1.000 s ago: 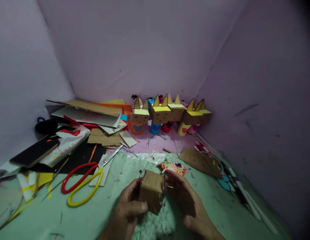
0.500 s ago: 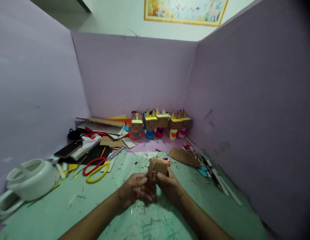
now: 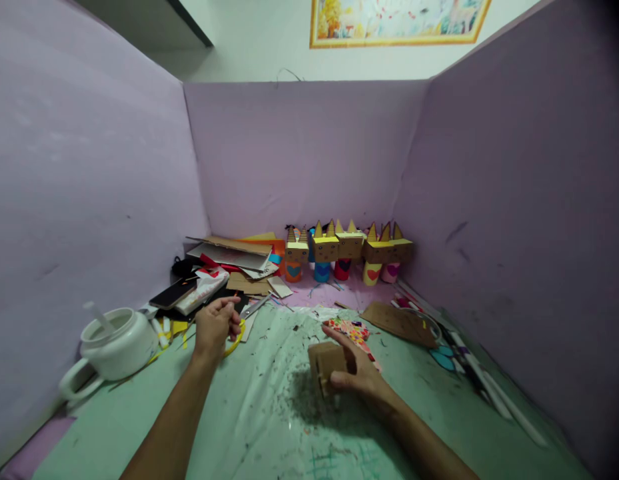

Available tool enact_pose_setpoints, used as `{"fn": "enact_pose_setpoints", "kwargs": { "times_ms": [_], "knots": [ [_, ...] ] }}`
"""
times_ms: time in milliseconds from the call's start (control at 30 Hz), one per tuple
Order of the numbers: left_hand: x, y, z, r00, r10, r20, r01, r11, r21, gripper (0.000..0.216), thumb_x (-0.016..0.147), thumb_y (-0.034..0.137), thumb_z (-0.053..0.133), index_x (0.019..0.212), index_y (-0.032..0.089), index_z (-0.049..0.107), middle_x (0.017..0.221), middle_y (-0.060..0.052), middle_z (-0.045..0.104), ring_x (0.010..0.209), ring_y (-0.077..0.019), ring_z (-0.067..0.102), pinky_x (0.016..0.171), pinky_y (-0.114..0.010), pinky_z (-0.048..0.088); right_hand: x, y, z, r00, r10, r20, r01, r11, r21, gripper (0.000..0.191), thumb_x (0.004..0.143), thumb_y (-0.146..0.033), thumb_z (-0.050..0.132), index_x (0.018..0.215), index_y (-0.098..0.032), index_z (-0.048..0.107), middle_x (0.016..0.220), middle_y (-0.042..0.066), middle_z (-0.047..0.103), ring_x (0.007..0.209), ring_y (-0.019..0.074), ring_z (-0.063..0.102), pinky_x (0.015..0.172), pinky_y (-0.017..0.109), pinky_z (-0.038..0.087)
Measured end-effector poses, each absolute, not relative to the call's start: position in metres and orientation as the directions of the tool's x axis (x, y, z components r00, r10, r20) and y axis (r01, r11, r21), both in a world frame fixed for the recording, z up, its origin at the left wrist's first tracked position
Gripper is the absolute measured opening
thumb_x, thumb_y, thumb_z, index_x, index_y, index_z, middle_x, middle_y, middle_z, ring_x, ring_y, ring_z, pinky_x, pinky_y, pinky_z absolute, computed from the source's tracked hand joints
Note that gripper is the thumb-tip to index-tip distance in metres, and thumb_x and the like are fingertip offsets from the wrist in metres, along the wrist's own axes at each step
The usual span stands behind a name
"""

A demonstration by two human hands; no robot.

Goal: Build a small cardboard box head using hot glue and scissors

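My right hand (image 3: 360, 373) grips a small brown cardboard box (image 3: 327, 364) just above the green mat (image 3: 269, 427). My left hand (image 3: 216, 323) has reached out to the left and hovers over the red and yellow scissors (image 3: 238, 331), fingers curled; I cannot tell whether it grips them. A patterned paper scrap (image 3: 353, 329) lies just beyond the box.
A row of cardboard-headed cup figures (image 3: 346, 250) stands against the back wall. A pile of cardboard sheets and paper (image 3: 229, 263) lies at back left, with a phone (image 3: 172, 293). A white teapot (image 3: 112, 345) sits at left. Cardboard pieces and sticks (image 3: 414, 323) line the right wall.
My left hand let go of the box and moved left to the scissors. The right hand keeps the box. The view shifted slightly.
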State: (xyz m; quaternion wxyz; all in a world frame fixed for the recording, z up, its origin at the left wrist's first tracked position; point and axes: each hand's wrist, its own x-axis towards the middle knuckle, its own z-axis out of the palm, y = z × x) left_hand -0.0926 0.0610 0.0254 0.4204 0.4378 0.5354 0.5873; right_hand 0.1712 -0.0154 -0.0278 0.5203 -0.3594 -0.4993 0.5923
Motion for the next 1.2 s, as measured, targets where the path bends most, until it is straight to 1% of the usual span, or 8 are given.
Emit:
{"fn": "enact_pose_setpoints", "kwargs": {
  "times_ms": [200,367,533,767,900,1033,1133,1200],
  "knots": [
    [-0.077,0.055,0.019,-0.201,0.979,0.038,0.127,-0.013,0.992,0.037,0.067,0.054,0.050,0.072,0.018,0.057,0.037,0.011,0.031,0.027,-0.0072,0.021,0.031,-0.023,0.026,0.162,-0.022,-0.023,-0.217,0.974,0.065,-0.129,0.038,-0.991,0.100,0.056,-0.049,0.082,0.138,-0.018,0.035,0.088,0.005,0.066,0.082,0.0248,0.065,0.071,0.036,0.047],
    [-0.105,0.065,0.023,-0.342,0.932,0.120,0.464,0.057,0.884,0.029,0.074,0.047,0.048,0.064,0.020,0.051,0.047,0.001,0.045,0.049,-0.0187,0.052,0.050,-0.030,0.042,0.162,-0.021,-0.022,-0.170,0.984,0.059,-0.286,0.008,-0.958,0.080,0.049,-0.037,0.087,0.117,-0.022,0.050,0.092,0.004,0.067,0.083,0.0232,0.064,0.073,0.034,0.048],
    [-0.122,0.078,0.009,-0.208,0.972,0.112,0.781,0.096,0.617,0.030,0.054,0.014,0.058,0.083,0.016,0.062,0.098,-0.018,0.062,0.103,-0.0381,0.058,0.084,-0.043,0.043,0.164,-0.020,-0.021,-0.138,0.990,0.002,-0.517,-0.070,-0.853,0.053,0.052,-0.037,0.084,0.096,-0.019,0.060,0.083,0.003,0.067,0.071,0.0189,0.064,0.063,0.028,0.048],
    [-0.114,0.077,-0.004,-0.088,0.996,0.014,0.985,0.085,0.147,0.054,0.064,0.014,0.051,0.117,0.015,0.054,0.108,-0.021,0.059,0.096,-0.0384,0.061,0.071,-0.042,0.048,0.167,-0.021,-0.016,-0.129,0.991,-0.041,-0.583,-0.109,-0.805,0.042,0.058,-0.034,0.077,0.096,-0.019,0.066,0.084,0.005,0.071,0.072,0.0211,0.066,0.065,0.031,0.053],
    [-0.113,0.078,0.006,-0.116,0.992,0.055,0.938,0.091,0.335,0.052,0.061,0.012,0.052,0.113,0.018,0.055,0.100,-0.017,0.066,0.094,-0.0373,0.063,0.072,-0.040,0.047,0.167,-0.014,-0.004,-0.114,0.992,-0.054,-0.615,-0.113,-0.780,0.037,0.059,-0.035,0.076,0.092,-0.022,0.067,0.084,0.004,0.072,0.074,0.0224,0.067,0.068,0.036,0.055],
    [-0.103,0.075,0.020,-0.218,0.966,0.140,0.540,0.000,0.842,0.045,0.057,0.017,0.062,0.101,0.020,0.053,0.074,-0.004,0.064,0.066,-0.0225,0.063,0.056,-0.028,0.046,0.165,0.000,0.013,-0.059,0.993,-0.098,-0.701,-0.112,-0.704,0.031,0.054,-0.029,0.079,0.083,-0.022,0.069,0.082,0.001,0.073,0.077,0.0192,0.066,0.075,0.033,0.053],
    [-0.084,0.068,0.029,-0.059,0.996,-0.062,0.069,0.066,0.995,0.041,0.061,0.048,0.065,0.089,0.024,0.048,0.046,0.010,0.038,0.032,-0.0114,0.037,0.032,-0.020,0.028,0.163,0.009,0.018,-0.045,0.995,-0.088,-0.760,-0.092,-0.644,0.033,0.050,-0.025,0.080,0.081,-0.021,0.070,0.080,0.000,0.074,0.073,0.0173,0.066,0.071,0.029,0.052],
    [-0.067,0.063,0.033,0.076,0.988,-0.136,0.084,0.130,0.988,0.046,0.063,0.065,0.057,0.079,0.024,0.046,0.039,0.013,0.029,0.025,-0.0107,0.028,0.027,-0.022,0.025,0.163,0.014,0.017,-0.014,0.997,-0.072,-0.781,-0.056,-0.622,0.034,0.049,-0.023,0.080,0.082,-0.020,0.071,0.078,-0.001,0.073,0.071,0.0167,0.066,0.068,0.027,0.052]
  ]
}}
